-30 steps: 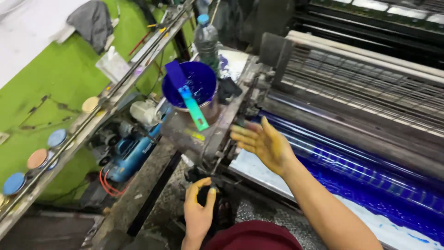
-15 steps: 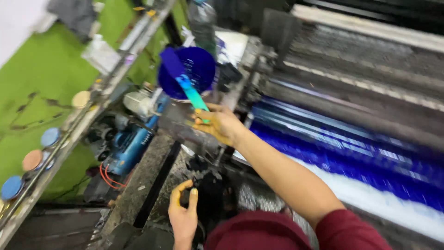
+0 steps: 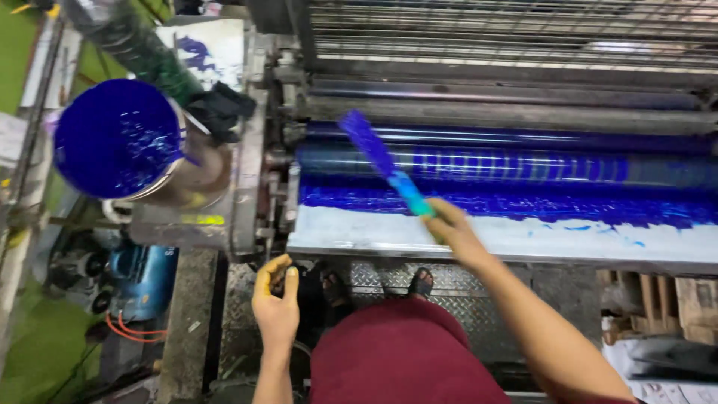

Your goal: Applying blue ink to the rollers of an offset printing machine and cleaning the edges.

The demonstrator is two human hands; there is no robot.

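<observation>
My right hand point(image 3: 452, 229) grips the teal handle of a spatula point(image 3: 383, 164) whose blade is coated in blue ink. The blade hangs over the blue ink rollers point(image 3: 508, 166) of a printing machine, above the ink-smeared white tray edge point(image 3: 523, 238). A can full of blue ink point(image 3: 120, 138) stands on the machine's left side frame. My left hand point(image 3: 275, 303) is low by the machine's side, fingers curled around a dark part that I cannot make out clearly.
A black rag point(image 3: 221, 108) lies beside the can. A metal guard grille point(image 3: 523, 30) covers the upper rollers. A blue motor point(image 3: 142, 277) sits on the floor at the left. Sandalled feet point(image 3: 420, 283) stand on a tread plate below.
My right hand took the spatula out of the ink can and carried it right, over the rollers. The view swung right toward the machine. My left hand stayed low.
</observation>
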